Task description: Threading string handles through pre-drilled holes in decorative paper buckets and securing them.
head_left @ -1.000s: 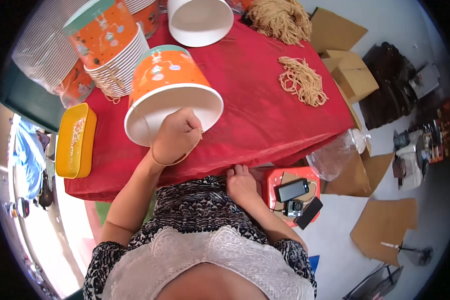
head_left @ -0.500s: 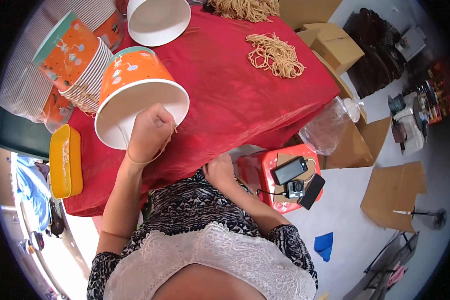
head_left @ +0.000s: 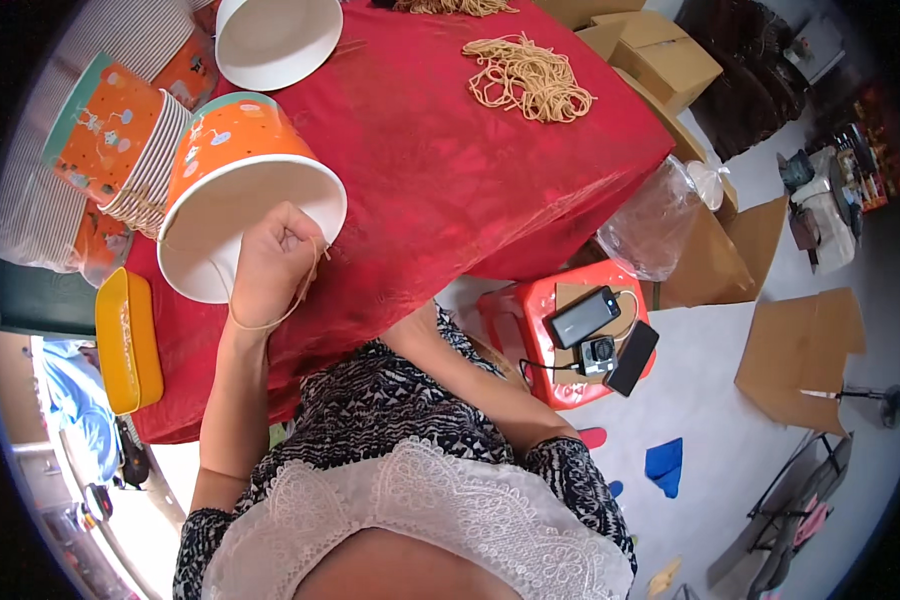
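My left hand (head_left: 275, 262) is closed, pinching a thin string (head_left: 270, 322) at the rim of the tilted cup (head_left: 232, 180), left of centre. The cup's mouth faces me. My right hand is hidden under the table (head_left: 450, 180), so I cannot tell its state.

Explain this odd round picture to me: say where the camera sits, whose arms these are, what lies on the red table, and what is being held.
The camera is worn on a person's head and looks straight down, so you see their patterned top and forearms from above. The wide lens bends straight edges, hence the round look.

The left hand pinches a thin tan string at the rim of an orange paper bucket lying tilted on the red tablecloth. The right hand is hidden under the table edge.

Also on the table: a stack of similar orange buckets, a white bucket, a loose bundle of tan strings and a yellow tray. Beside the table stands a red stool carrying a phone, a small camera and a dark flat device.
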A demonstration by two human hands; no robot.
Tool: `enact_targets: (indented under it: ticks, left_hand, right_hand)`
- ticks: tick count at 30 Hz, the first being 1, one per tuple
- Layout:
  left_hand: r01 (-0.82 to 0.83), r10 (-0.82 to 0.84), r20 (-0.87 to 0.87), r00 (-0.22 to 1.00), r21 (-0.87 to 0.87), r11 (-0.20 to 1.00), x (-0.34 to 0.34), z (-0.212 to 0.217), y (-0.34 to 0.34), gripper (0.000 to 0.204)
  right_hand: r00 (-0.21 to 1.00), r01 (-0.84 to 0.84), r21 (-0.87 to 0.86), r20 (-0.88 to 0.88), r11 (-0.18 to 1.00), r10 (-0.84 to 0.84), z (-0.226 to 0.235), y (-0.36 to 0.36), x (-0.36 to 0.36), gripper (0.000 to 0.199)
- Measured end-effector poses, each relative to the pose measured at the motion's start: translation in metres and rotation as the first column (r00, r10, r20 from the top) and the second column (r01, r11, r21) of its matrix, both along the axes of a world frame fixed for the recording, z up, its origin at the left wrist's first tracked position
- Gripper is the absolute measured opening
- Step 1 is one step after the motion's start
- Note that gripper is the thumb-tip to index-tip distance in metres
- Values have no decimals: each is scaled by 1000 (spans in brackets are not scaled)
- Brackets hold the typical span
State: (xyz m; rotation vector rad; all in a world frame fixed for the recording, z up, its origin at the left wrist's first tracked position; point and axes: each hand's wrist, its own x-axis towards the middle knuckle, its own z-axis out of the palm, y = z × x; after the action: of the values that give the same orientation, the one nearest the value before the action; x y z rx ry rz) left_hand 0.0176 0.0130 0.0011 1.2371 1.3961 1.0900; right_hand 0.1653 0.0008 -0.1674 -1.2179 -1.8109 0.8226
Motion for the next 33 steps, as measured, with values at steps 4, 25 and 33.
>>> enact_targets:
  ticks: [4,25,33]
  left_hand:
    - [1,-2,32,999,14,1000,-3,-4,2,10]
    - [4,-4,0,1000,32,999,-1,-2,2,11]
    - [10,-9,-29,1000,45,999,-1,-2,2,10]
  right_hand:
    - [1000,-10,42,9,999,10,4,-1,2,48]
    - [1000,-13,84,5,996,13,-9,-10,2,42]
    - [1000,-11,102,-17,995,13,-12,-9,2,42]
